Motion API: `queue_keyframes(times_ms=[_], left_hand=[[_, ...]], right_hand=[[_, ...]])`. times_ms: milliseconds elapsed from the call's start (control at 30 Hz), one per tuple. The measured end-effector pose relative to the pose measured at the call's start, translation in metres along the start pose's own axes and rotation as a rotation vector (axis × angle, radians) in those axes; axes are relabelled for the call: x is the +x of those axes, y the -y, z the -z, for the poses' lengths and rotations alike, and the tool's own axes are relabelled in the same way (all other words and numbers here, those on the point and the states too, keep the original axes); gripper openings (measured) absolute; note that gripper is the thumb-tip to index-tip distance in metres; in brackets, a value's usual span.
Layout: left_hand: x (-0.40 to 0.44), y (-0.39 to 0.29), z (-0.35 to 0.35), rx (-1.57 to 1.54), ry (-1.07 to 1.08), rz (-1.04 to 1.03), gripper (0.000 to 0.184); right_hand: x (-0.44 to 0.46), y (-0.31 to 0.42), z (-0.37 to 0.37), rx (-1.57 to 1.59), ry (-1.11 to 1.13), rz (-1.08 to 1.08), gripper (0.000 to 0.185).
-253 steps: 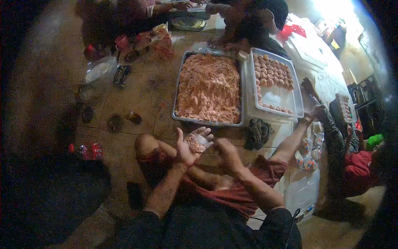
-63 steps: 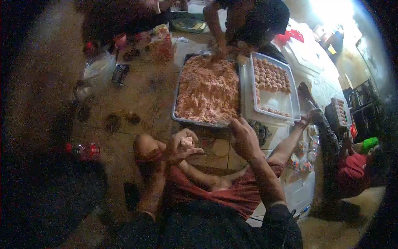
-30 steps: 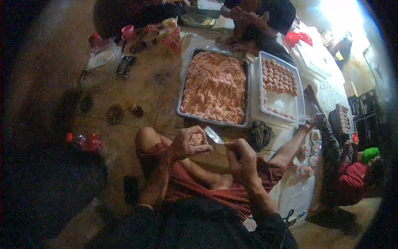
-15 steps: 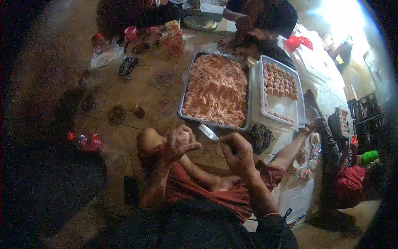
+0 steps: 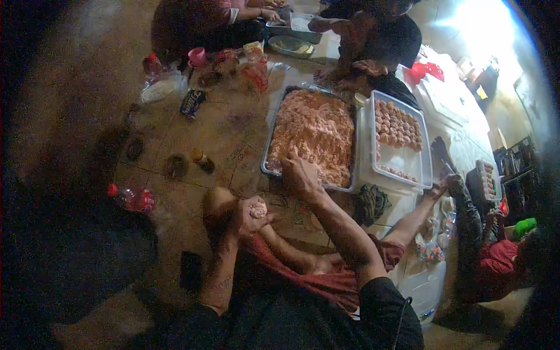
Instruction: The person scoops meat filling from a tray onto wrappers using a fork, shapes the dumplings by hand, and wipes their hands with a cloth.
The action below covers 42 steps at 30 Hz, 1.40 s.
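My left hand (image 5: 251, 217) is cupped above my bent knee with a small lump of pinkish mixture (image 5: 258, 210) in its palm, the fingers curled round it. My right hand (image 5: 300, 174) reaches over the near left corner of a large tray (image 5: 265, 169) filled with pinkish minced mixture (image 5: 318, 125). Its fingers are bent down at the mixture, and whatever they hold is hidden. Right of the tray stands a clear plastic box (image 5: 427, 166) with rows of round balls (image 5: 398, 122) and a bare patch near its front.
Two people sit across the floor, one with hands at a tray (image 5: 309, 35). A red-labelled bottle (image 5: 137, 199), a small jar (image 5: 202, 160) and a dark packet (image 5: 192, 104) lie at the left. A dark cloth (image 5: 372, 203) lies below the box. Another person sits at the far right.
My right hand has moved up from beside my left hand to the tray's near left corner. The fork it held earlier no longer shows. The view has shifted, and everything sits lower and farther right.
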<state>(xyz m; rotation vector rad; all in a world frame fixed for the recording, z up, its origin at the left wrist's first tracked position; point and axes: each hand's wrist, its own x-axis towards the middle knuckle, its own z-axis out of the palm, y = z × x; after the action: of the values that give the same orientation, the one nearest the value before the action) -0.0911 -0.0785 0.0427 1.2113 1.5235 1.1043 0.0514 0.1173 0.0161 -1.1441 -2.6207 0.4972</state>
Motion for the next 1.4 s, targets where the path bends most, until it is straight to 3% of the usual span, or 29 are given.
queue_keyframes(times_ms=[33,100,167,200,300,367,400,467,600,633,733,833,1000,1100,1167,1200,1233,1300,1367,1400], left_hand=[[-0.002,0.006,0.005,0.099,0.028,-0.073,0.039],[-0.001,0.004,0.008,0.194,0.056,-0.149,0.039],[0.003,-0.005,0.002,0.123,0.174,-0.025,0.042],[0.006,-0.006,-0.001,0.099,0.213,0.017,0.043],[0.029,0.028,-0.017,-0.229,0.043,-0.127,0.046],[0.046,0.045,-0.024,-0.220,0.015,-0.274,0.048],[0.051,0.046,-0.027,-0.224,0.014,-0.273,0.048],[0.056,0.025,-0.032,-0.327,0.063,-0.121,0.044],[0.067,0.027,-0.046,-0.129,0.031,-0.138,0.040],[0.079,0.018,-0.057,0.197,-0.322,-0.502,0.037],[0.061,-0.017,-0.039,0.057,-0.054,-0.461,0.034],[0.059,-0.013,-0.041,0.097,-0.086,-0.380,0.027],[0.066,-0.007,-0.048,0.199,-0.095,-0.307,0.024],[0.070,0.022,-0.042,-0.169,0.192,-0.004,0.031],[0.065,0.003,-0.048,0.246,-0.077,-0.305,0.034],[0.077,0.022,-0.047,0.246,-0.073,-0.308,0.034],[0.100,0.058,-0.045,-0.047,0.170,0.112,0.035],[0.060,-0.011,-0.043,0.039,-0.002,-0.449,0.036],[0.049,-0.029,-0.024,-0.015,0.166,-0.241,0.038],[0.055,-0.019,-0.024,0.057,0.168,-0.278,0.038]], right_hand=[[0.011,-0.041,-0.047,0.038,-0.050,0.115,0.014],[0.007,-0.055,-0.040,0.070,-0.098,0.230,0.016],[-0.025,-0.006,0.053,0.229,-0.026,0.136,0.020],[-0.032,-0.005,0.063,0.228,-0.023,0.136,0.020],[-0.053,-0.009,0.077,0.426,0.013,-0.034,0.024],[-0.072,-0.011,0.081,0.421,-0.150,0.020,0.020],[-0.081,-0.010,0.083,0.419,-0.147,0.019,0.020],[-0.097,-0.003,0.089,0.777,-0.165,-0.137,0.021],[-0.121,0.015,0.109,0.738,-0.161,-0.131,0.020],[-0.125,0.016,0.108,0.644,-0.173,-0.056,0.020],[-0.140,0.024,0.107,0.471,-0.157,0.076,0.018],[-0.149,0.032,0.111,0.539,-0.270,-0.057,0.016],[-0.149,0.019,0.082,0.522,-0.205,-0.022,0.017],[-0.151,0.033,0.097,0.602,-0.222,-0.088,0.018],[-0.147,0.034,0.092,0.567,-0.247,0.014,0.016],[-0.149,0.036,0.093,0.566,-0.251,0.011,0.016],[-0.151,0.038,0.094,0.593,-0.244,-0.029,0.015],[-0.152,0.040,0.096,0.541,-0.315,-0.083,0.014],[-0.153,0.040,0.099,0.538,-0.301,-0.071,0.014],[-0.153,0.040,0.100,0.531,-0.298,-0.057,0.014]])
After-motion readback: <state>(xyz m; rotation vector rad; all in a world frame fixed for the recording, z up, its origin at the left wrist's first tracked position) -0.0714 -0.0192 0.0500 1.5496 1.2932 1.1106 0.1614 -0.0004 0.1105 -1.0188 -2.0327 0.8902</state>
